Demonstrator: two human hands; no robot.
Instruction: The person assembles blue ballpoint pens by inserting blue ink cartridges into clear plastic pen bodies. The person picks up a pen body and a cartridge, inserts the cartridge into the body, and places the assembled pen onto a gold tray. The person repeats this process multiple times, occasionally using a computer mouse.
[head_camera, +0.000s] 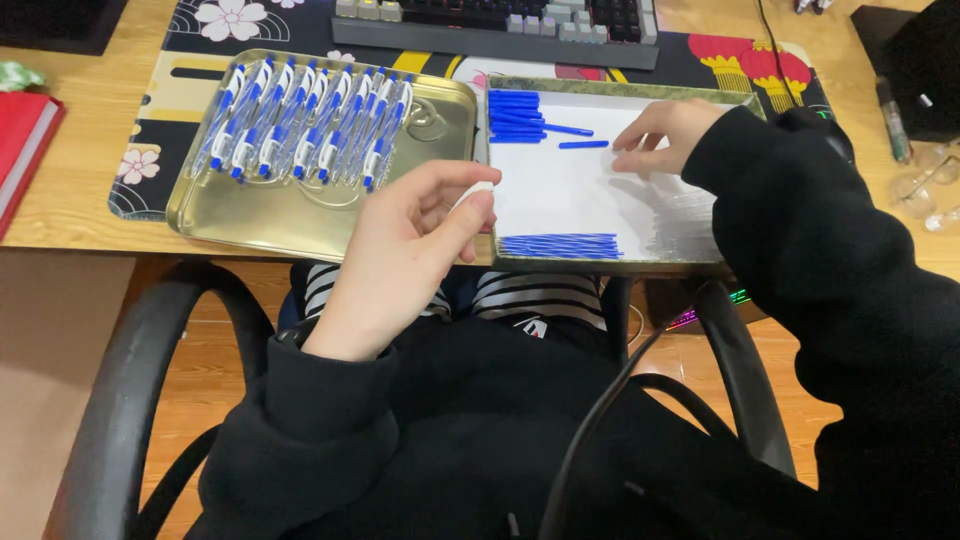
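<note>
Head view, only one there is.

Left tray (200, 215), gold metal, on the bench (75, 190): a row of assembled pens (305, 125), white and blue, lies side by side across its upper half. Roughly a dozen or more; exact count not readable. The lower half of that tray shows bare metal.

Right tray (610, 265) has a white liner. Blue caps (515, 115) are stacked at top left, with two loose ones just beside the stack. Blue refills (560, 245) are bundled along the bottom edge. Both piles still hold plenty of stock.

Left hand (410, 250) is raised over the gap between the trays, fingers (470, 205) curled shut on a white part (482, 190), likely a pen barrel. Only the tip shows, so can't confirm.

Right hand (665, 135) rests on the white liner near the loose caps, fingers bent down with the tips touching the liner. Can't tell whether it has pinched anything; nothing visible in it.

Judgement: well into the batch, not finished. The done row fills about half its tray, parts remain in both piles, and one pen is mid-build in the left hand.

Keyboard (495, 25) sits behind the trays and a red book (25, 130) at far left.
</note>
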